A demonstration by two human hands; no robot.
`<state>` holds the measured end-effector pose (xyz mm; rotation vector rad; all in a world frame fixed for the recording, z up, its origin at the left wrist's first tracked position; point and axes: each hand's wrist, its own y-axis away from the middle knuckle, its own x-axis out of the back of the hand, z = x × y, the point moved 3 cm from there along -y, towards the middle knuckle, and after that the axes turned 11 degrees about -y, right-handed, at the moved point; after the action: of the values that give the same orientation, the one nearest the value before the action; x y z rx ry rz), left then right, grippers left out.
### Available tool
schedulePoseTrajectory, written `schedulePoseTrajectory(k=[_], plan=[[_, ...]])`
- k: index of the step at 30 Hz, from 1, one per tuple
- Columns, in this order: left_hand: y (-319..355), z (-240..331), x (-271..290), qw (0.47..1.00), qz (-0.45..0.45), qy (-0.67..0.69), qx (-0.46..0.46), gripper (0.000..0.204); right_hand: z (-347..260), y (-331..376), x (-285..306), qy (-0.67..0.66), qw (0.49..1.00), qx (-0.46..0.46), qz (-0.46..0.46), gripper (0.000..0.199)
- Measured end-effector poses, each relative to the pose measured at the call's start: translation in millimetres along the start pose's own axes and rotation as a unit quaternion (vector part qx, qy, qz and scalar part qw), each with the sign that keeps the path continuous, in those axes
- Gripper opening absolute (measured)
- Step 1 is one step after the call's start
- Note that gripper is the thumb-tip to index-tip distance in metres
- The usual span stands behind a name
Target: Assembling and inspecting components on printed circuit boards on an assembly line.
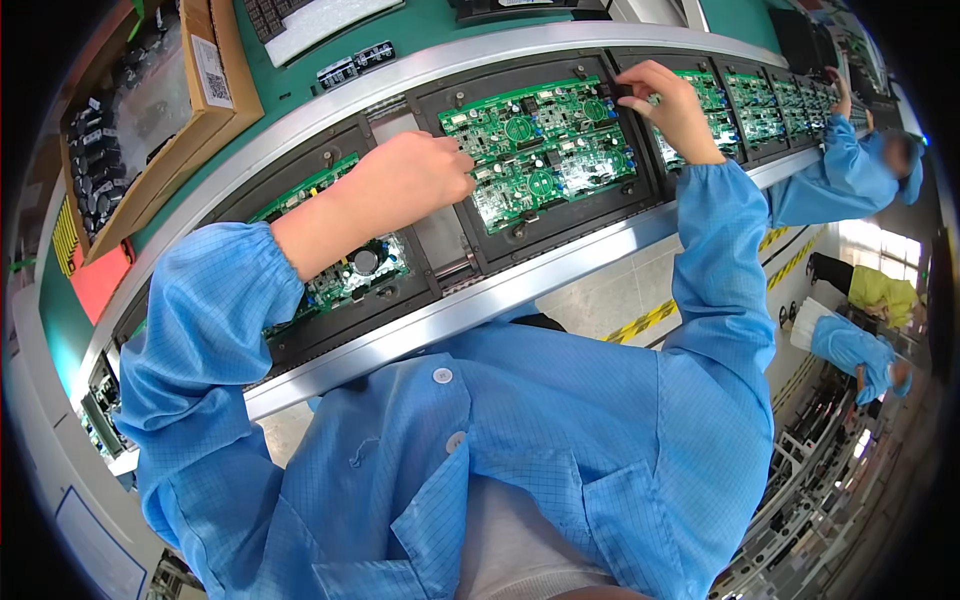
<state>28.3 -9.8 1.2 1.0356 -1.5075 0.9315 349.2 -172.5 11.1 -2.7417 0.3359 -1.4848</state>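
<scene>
Circuit board (540,155) lies in its black tray (575,215) between both hands, long side running left-right, left hand (425,170) nearer, curled over its left edge, grip unclear, right hand (675,110) just off upper-right corner, thumb and finger parted.

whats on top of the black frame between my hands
A populated green circuit board panel sits on the black frame. The left hand hides part of its left edge; whatever lies beneath the panel is covered.

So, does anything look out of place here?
Perhaps: a few black cylinders lie loose on the green bench, outside the cardboard box holding similar ones. The central circuit boards show no obvious damage.
</scene>
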Motion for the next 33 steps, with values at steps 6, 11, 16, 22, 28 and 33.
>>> schedulePoseTrajectory(k=[6, 11, 16, 22, 28, 33], plan=[[2, 2, 0, 0.999, 0.027, 0.032, 0.022, 0.005, -2, 41, 7, -0.13, 0.989, -0.07, 0.028, 0.03], [2, 0, 1, 0.999, 0.018, 0.025, 0.014, 0.006, -13, 47, -8, -0.132, 0.991, -0.03, 0.0, 0.025], [3, 2, 5, 0.999, 0.021, 0.021, 0.029, 0.006, -17, 50, -9, -0.113, 0.993, -0.017, -0.007, 0.023], [4, 0, 0, 0.999, 0.022, 0.024, 0.036, 0.007, -22, 51, -11, -0.1, 0.994, -0.04, 0.007, 0.019], [12, -1, 3, 0.998, -0.019, -0.006, 0.054, 0.008, -26, 43, -18, -0.095, 0.995, -0.004, -0.001, 0.016], [26, 5, 2, 0.998, 0.025, -0.012, 0.059, 0.005, -25, 39, -6, -0.034, 0.999, 0.012, 0.004, 0.012]])
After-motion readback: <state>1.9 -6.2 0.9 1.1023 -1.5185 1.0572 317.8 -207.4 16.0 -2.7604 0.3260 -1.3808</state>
